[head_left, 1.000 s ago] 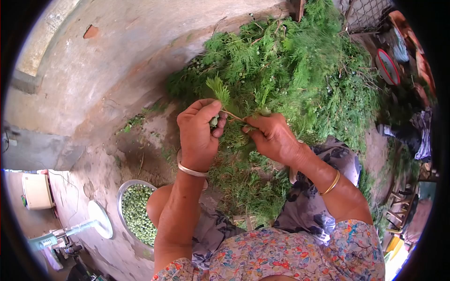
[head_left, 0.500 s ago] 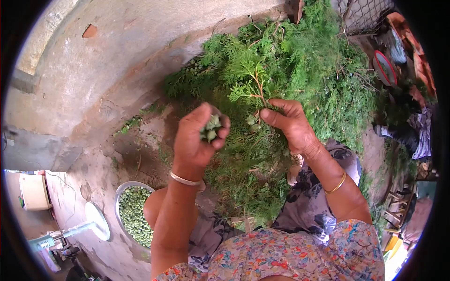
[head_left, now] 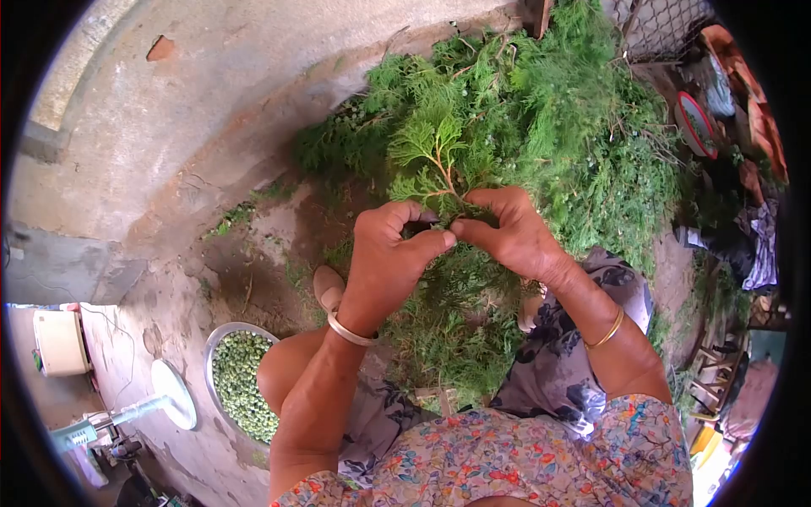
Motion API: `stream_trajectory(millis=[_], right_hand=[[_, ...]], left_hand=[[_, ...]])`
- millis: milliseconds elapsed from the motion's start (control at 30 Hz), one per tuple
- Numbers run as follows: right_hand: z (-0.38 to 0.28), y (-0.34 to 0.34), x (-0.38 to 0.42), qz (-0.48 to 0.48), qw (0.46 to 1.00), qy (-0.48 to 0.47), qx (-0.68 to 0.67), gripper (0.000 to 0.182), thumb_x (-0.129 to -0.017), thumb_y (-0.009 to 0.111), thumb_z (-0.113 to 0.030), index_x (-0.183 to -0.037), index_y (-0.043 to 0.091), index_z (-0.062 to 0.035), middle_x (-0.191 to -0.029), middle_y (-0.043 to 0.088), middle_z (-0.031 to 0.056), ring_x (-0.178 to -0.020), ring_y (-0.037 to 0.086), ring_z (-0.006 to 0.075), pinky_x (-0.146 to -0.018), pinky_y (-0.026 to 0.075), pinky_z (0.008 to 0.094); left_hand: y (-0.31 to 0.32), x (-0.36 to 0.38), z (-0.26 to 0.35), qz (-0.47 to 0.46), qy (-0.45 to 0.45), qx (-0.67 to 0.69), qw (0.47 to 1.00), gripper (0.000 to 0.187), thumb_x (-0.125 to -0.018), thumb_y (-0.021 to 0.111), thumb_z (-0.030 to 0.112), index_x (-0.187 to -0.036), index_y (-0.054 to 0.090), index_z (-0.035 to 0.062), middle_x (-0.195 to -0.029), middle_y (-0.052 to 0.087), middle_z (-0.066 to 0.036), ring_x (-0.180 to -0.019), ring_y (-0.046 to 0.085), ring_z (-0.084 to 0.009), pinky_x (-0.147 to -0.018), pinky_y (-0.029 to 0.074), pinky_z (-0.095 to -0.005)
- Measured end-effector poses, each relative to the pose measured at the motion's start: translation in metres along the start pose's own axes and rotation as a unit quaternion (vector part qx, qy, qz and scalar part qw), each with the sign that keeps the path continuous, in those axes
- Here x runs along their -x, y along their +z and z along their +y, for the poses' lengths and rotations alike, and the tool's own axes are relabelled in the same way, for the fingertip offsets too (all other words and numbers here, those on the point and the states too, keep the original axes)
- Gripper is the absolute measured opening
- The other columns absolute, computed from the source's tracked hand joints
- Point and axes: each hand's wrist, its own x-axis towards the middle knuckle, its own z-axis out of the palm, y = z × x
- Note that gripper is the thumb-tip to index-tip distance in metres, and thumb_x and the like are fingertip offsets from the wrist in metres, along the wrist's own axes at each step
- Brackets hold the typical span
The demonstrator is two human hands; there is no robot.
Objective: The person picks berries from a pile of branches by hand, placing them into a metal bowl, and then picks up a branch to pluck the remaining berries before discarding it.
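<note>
Sprig (head_left: 435,165) pinched by both hands' fingers (head_left: 439,241) (closed tight).

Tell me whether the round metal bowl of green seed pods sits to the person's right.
No, the round metal bowl of green seed pods sits at the person's left, beside the knee.

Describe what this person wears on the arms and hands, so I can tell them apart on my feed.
Both hands are bare, without gloves or visible rings. The left hand has a plain silver-coloured metal bangle at the wrist. The right hand has a thin gold-coloured bangle further up the forearm. Both forearms are uncovered; a multicoloured floral garment starts near the elbows.
</note>
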Motion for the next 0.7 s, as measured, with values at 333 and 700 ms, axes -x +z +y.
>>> stream_trajectory(millis=[333, 700], right_hand=[[0.003, -0.001, 0.007, 0.031, 0.97, 0.054, -0.234, 0.018, -0.083, 0.065, -0.005, -0.1, 0.065, 0.0028, -0.085, 0.067, 0.0033, -0.076, 0.056, 0.0068, -0.07, 0.047, 0.0234], [0.011, -0.002, -0.001, 0.065, 0.993, 0.028, -0.095, 0.016, -0.084, 0.063, -0.011, -0.095, 0.064, 0.0019, -0.073, 0.06, -0.0008, -0.066, 0.048, 0.0049, -0.058, 0.043, 0.0254]], left_hand=[[-0.009, 0.003, -0.001, -0.131, -0.131, 0.407, 0.894, 0.016, -0.08, 0.063, 0.008, -0.091, 0.062, -0.0035, -0.072, 0.062, -0.011, -0.052, 0.054, -0.0126, -0.042, 0.038, -0.0217], [0.007, 0.004, -0.002, -0.015, -0.057, 0.209, 0.976, 0.019, -0.08, 0.066, 0.01, -0.09, 0.061, -0.0043, -0.072, 0.06, -0.007, -0.06, 0.054, -0.0118, -0.052, 0.043, -0.0231]])
